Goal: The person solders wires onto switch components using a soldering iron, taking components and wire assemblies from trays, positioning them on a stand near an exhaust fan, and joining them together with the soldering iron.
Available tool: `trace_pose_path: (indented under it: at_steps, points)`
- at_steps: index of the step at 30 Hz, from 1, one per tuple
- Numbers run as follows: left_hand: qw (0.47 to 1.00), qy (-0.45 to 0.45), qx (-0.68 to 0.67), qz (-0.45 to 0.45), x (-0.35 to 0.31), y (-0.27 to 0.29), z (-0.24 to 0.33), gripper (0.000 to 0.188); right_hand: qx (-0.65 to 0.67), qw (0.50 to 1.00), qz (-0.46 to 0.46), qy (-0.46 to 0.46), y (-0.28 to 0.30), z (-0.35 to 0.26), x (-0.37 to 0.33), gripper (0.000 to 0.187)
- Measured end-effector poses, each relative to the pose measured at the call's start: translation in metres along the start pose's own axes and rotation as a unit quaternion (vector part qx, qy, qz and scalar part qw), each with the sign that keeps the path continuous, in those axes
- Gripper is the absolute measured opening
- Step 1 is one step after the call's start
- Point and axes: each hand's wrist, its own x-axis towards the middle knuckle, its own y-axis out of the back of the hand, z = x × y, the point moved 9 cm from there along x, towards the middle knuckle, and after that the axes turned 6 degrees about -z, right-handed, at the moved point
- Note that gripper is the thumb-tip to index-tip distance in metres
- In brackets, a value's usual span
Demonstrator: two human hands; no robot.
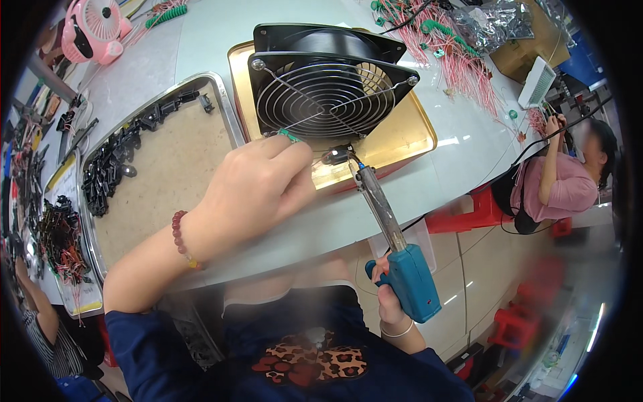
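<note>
My right hand [392, 301] grips a teal soldering gun [414, 278], a finger at its trigger. The gun's metal barrel slants up and left to a small black part [339, 154] by the front edge of a gold metal tray [408, 137]. My left hand [261, 181], with a beaded bracelet on its wrist, is closed just left of that black part. A small green piece [289, 135] shows at its knuckles; what the fingers pinch is hidden. Behind both stands a black fan with a round wire guard [325, 100], on the gold tray.
Left of my hand is a metal-rimmed tray [221, 87] with many small black parts [107, 167] along its side. Red-and-white wires [469, 74] lie at the far right, a pink fan [97, 27] at the far left. A seated person [562, 174] works at right.
</note>
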Motion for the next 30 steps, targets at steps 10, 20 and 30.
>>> trace_pose_path:
  at_steps: [10,20,30]
  points:
    - [0.999,-0.022,0.038,-0.001,0.0,-0.001,0.005,0.008,-0.047,0.999,0.006,0.002,-0.002,0.001,0.003,0.029]
    - [0.999,-0.028,0.042,-0.003,0.0,-0.001,0.007,0.009,-0.078,0.996,-0.011,0.028,-0.003,0.001,0.006,0.025]
    - [0.999,-0.024,0.042,-0.008,0.0,-0.002,0.007,0.009,-0.076,0.996,-0.007,0.04,-0.004,-0.001,0.008,0.02]
